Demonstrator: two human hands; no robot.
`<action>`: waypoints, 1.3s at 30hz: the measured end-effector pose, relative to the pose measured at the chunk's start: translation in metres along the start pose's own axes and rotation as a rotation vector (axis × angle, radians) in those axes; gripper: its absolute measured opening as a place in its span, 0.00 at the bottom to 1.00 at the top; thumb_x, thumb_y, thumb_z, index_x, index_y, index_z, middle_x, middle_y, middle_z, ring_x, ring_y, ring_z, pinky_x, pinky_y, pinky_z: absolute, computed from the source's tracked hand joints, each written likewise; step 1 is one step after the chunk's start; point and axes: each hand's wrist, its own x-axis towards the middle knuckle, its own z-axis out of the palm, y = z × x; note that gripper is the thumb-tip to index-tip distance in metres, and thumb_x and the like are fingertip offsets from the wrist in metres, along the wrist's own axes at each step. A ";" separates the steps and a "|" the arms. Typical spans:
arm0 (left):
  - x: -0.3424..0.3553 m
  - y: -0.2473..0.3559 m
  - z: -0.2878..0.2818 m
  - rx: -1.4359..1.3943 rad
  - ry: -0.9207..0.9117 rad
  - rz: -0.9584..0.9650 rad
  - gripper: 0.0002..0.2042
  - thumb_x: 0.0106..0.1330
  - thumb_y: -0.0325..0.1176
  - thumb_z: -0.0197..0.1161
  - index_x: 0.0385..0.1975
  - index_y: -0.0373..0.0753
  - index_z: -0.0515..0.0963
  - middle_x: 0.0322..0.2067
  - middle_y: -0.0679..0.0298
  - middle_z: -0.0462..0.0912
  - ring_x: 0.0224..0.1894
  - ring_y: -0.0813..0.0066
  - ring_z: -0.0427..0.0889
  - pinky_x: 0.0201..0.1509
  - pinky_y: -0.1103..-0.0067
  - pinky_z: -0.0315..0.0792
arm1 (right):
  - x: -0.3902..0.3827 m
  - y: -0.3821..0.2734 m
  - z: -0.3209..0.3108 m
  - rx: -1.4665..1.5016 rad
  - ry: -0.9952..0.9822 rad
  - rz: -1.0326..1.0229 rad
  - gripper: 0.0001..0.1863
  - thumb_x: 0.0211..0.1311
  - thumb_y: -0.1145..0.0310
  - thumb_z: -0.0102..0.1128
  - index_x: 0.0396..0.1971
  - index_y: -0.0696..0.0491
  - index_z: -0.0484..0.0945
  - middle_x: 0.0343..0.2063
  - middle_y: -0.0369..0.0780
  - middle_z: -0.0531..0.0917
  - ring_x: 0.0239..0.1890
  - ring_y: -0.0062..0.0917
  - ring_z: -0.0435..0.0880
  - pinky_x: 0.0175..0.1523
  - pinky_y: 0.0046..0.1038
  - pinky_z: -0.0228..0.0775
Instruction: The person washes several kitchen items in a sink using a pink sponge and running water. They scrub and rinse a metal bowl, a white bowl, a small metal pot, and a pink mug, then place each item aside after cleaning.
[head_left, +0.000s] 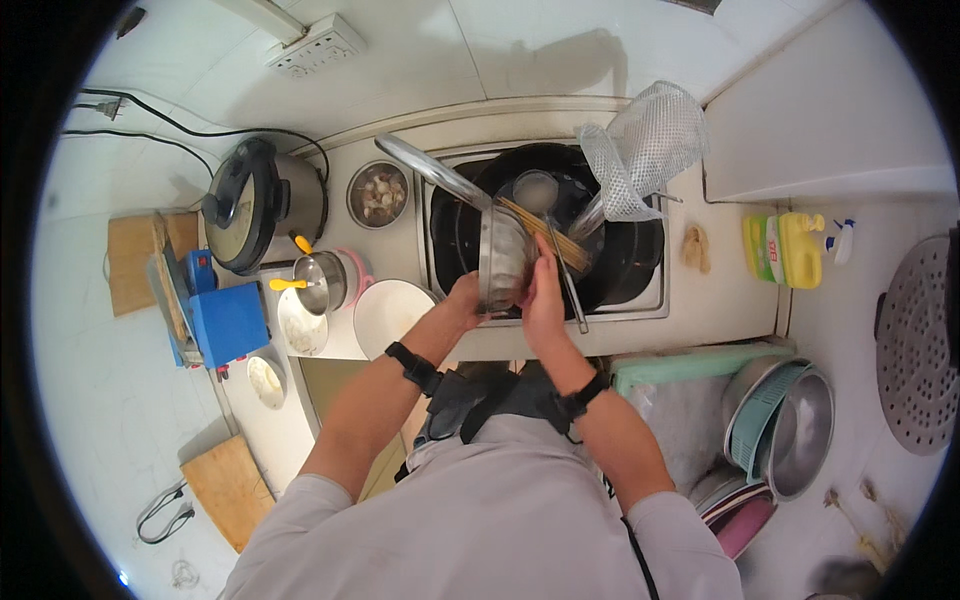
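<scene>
Over the near left part of the black basin (pixel 640 262), a metal bowl (pixel 507 250) is tipped on its side, its rim toward the left. My left hand (pixel 467 298) grips its near edge, with the fingers partly hidden behind it. My right hand (pixel 543 295) lies along the bowl's right side, fingers long and close together, holding it. Above the bowl ends a shiny metal bar (pixel 430 165) that looks like a tap. In the basin, just right of the bowl, are a bundle of chopsticks (pixel 545 232), a small round bowl (pixel 535 190) and a long thin metal handle (pixel 572 295).
Left of the basin stand a bowl of garlic-like pieces (pixel 380 194), a white bowl (pixel 393 312), a steel pot with yellow handles (pixel 320 283) and a rice cooker (pixel 265 205). Mesh wrap (pixel 650 150) rises at the back right. Yellow bottles (pixel 790 250) and stacked basins (pixel 800 430) are on the right.
</scene>
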 end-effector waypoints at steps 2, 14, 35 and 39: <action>0.016 -0.006 -0.005 -0.114 -0.048 -0.065 0.11 0.74 0.37 0.52 0.48 0.45 0.80 0.40 0.64 0.86 0.40 0.71 0.85 0.41 0.73 0.79 | -0.017 -0.002 0.012 -0.422 0.018 -0.298 0.21 0.74 0.58 0.50 0.62 0.49 0.74 0.61 0.43 0.75 0.61 0.37 0.73 0.67 0.40 0.62; 0.001 0.004 0.016 0.941 0.363 0.213 0.18 0.68 0.38 0.62 0.51 0.32 0.75 0.40 0.53 0.83 0.32 0.67 0.82 0.31 0.70 0.77 | 0.048 -0.086 0.000 -0.724 0.070 0.048 0.20 0.55 0.80 0.55 0.50 0.54 0.80 0.47 0.43 0.81 0.48 0.30 0.80 0.53 0.29 0.71; -0.066 0.036 0.075 0.991 -0.040 0.584 0.09 0.69 0.21 0.59 0.47 0.31 0.79 0.36 0.66 0.84 0.37 0.83 0.76 0.42 0.81 0.74 | -0.008 -0.042 0.005 -1.246 -0.065 -1.109 0.15 0.69 0.67 0.53 0.52 0.51 0.83 0.62 0.42 0.75 0.60 0.44 0.71 0.68 0.57 0.49; -0.070 0.033 0.072 0.907 -0.026 0.512 0.09 0.70 0.21 0.58 0.47 0.32 0.78 0.37 0.70 0.82 0.36 0.86 0.75 0.40 0.85 0.70 | 0.012 -0.062 0.007 -0.575 0.013 -0.539 0.16 0.69 0.69 0.52 0.52 0.49 0.84 0.62 0.41 0.76 0.64 0.49 0.67 0.72 0.51 0.47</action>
